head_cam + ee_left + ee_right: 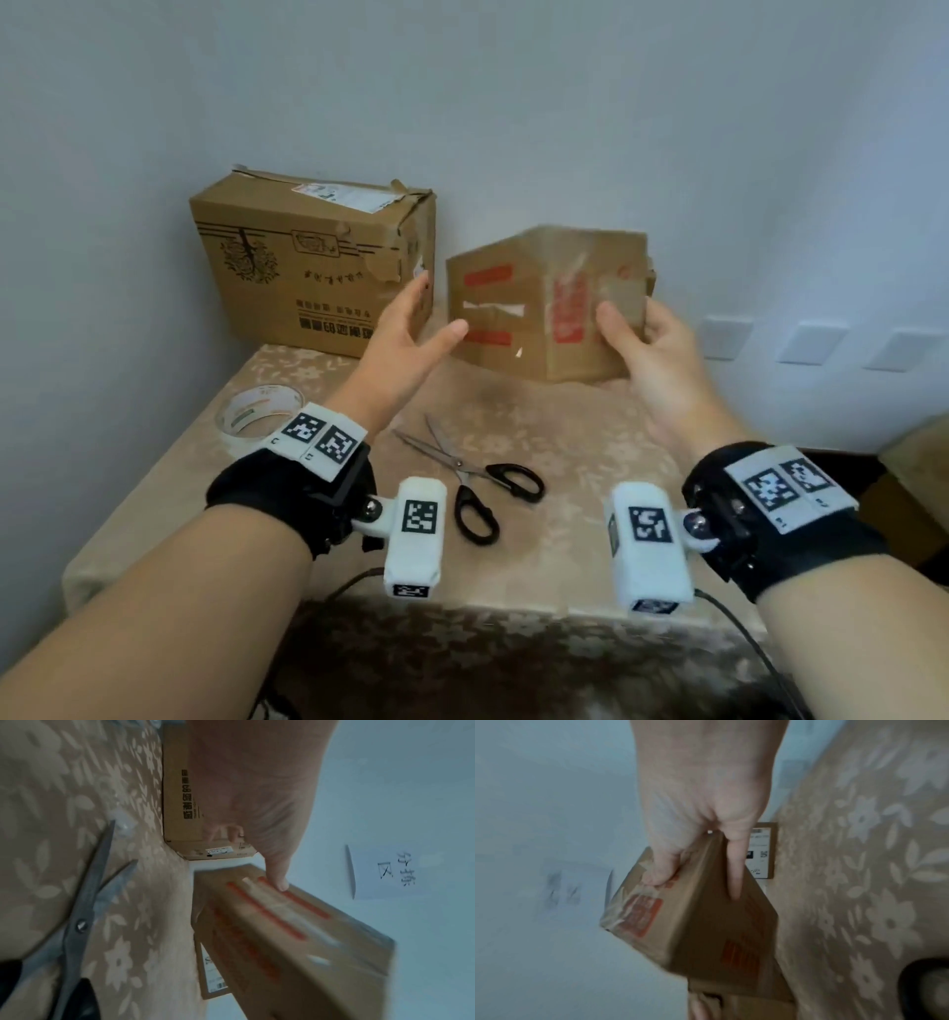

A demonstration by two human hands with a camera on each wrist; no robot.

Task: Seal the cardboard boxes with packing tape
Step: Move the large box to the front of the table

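Observation:
A small cardboard box (518, 308) with red print and old clear tape is tipped up at the back of the table, blurred. My right hand (629, 318) grips its right corner, thumb (659, 874) on one face and a finger (735, 878) along the adjoining face. My left hand (436, 306) is open, palm turned to the box's left side. In the left wrist view its thumb (281, 885) reaches the taped face of the small box (295, 943). A roll of clear packing tape (257, 411) lies at the table's left edge, behind my left wrist.
A larger printed cardboard box (308, 267) stands at the back left against the wall. Black-handled scissors (472, 473) lie half spread between my wrists on the floral tablecloth (565, 411). Another box with a white label (762, 852) sits behind the small one.

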